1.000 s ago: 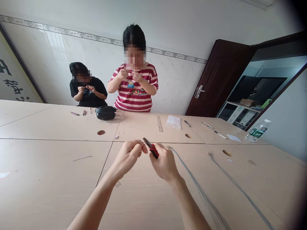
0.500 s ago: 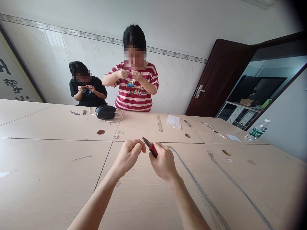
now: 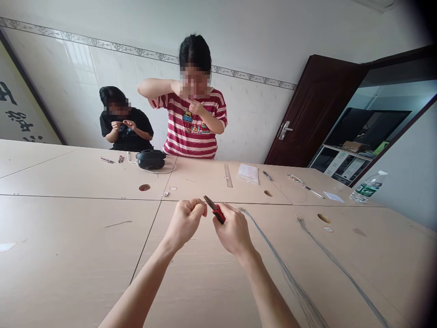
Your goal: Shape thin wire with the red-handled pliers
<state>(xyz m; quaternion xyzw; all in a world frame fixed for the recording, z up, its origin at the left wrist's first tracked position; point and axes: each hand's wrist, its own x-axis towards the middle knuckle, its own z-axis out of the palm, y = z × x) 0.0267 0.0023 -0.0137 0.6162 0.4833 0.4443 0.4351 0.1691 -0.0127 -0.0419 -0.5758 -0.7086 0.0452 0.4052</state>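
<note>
My right hand [image 3: 232, 226] is wrapped round red-handled pliers [image 3: 218, 213], whose dark jaws point up and left. Just left of the jaw tips is my left hand [image 3: 187, 222], its fingers closed in a pinch; what they hold is too small to make out. Both hands are above the pale wooden table [image 3: 201, 291]. A bundle of thin grey-blue strands [image 3: 273, 250] starts beside my right hand and runs down to the right. Farther right lies a second strand bundle [image 3: 331, 257]. One thin wire [image 3: 118, 223] rests left of my left hand.
Across the table are two people, one in a striped shirt [image 3: 191, 123], one in black [image 3: 131, 132]. A black case [image 3: 150, 159] with a white cable, a ruler [image 3: 228, 176], a plastic bag [image 3: 248, 173], a pen [image 3: 267, 175] and a water bottle [image 3: 368, 187] lie or stand there.
The person in the striped shirt has raised one elbow and moved that hand up to the face. My hands and the pliers have hardly moved.
</note>
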